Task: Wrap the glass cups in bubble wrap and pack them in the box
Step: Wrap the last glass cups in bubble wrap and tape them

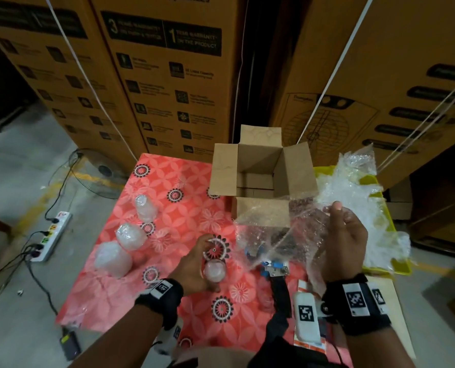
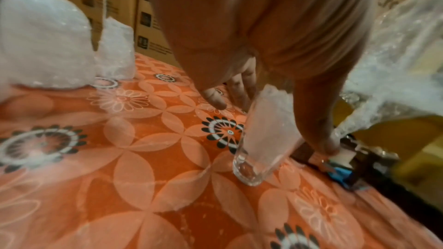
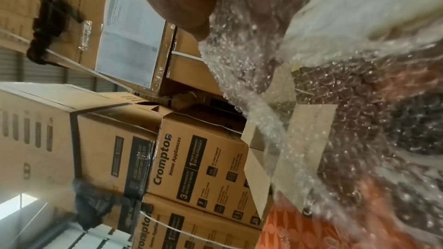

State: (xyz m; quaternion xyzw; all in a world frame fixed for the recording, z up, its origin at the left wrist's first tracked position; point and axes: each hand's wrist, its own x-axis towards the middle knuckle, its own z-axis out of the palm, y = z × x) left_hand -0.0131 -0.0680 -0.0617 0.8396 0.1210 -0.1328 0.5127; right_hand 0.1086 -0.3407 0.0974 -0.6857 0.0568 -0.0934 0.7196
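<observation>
My left hand (image 1: 208, 264) grips a clear glass cup (image 1: 215, 270) with white padding inside, held tilted low over the red flowered cloth (image 1: 184, 216). In the left wrist view my fingers (image 2: 318, 120) curl round the cup (image 2: 266, 139). My right hand (image 1: 343, 212) pinches a sheet of bubble wrap (image 1: 282, 229), held up in front of the open cardboard box (image 1: 258, 166). The right wrist view shows my thumb (image 3: 191, 16) on the bubble wrap (image 3: 347, 120), with the box (image 3: 258, 158) behind. Three wrapped cups (image 1: 131, 236) stand at the left.
A yellow tray (image 1: 391, 269) holding more bubble wrap sits at the right. A blue tape dispenser (image 1: 272, 269) lies under the sheet, near the cup. Tall cartons (image 1: 168, 75) wall off the back. A power strip (image 1: 52, 235) and a fan (image 1: 99, 171) are on the floor at left.
</observation>
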